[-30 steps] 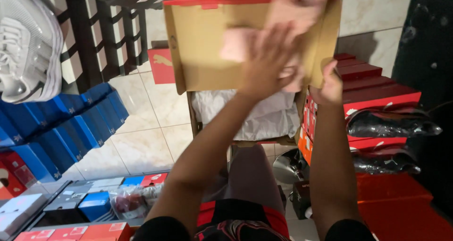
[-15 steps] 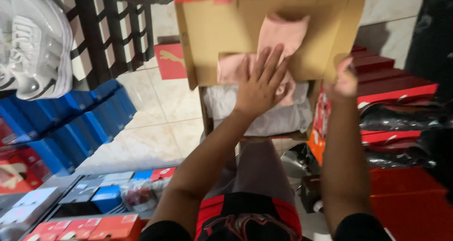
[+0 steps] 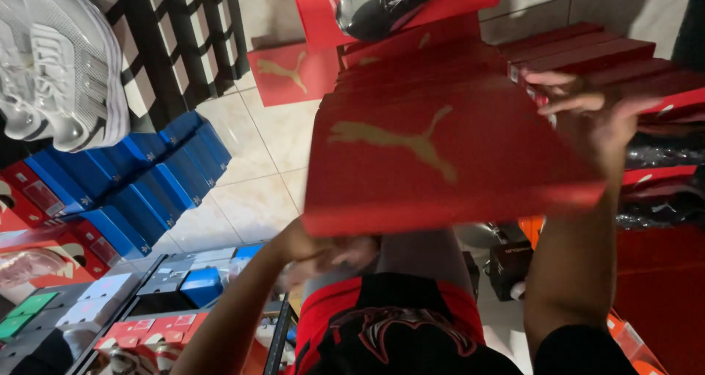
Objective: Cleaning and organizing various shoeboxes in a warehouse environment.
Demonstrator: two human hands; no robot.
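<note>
A single red shoebox lid (image 3: 440, 155) with a gold leaping-cat emblem fills the middle of the view, held flat above the person's lap. The right hand (image 3: 587, 114) grips its far right corner, fingers spread over the edge. The left hand (image 3: 323, 254) sits under the near left edge of the lid; it is blurred and partly hidden, so I cannot tell whether it grasps the lid or only supports it.

Behind the lid, a stack of red boxes (image 3: 587, 52) runs off to the right; at least four edges show. One black shoe (image 3: 382, 4) lies at the top of the view on another red lid (image 3: 308, 8), and a further flat red lid (image 3: 283, 74) rests on the tiled floor (image 3: 250, 199). At left, a row of blue boxes (image 3: 147, 177) leans together, too overlapped to count exactly. Two white sneakers (image 3: 59, 59) sit at the upper left.
</note>
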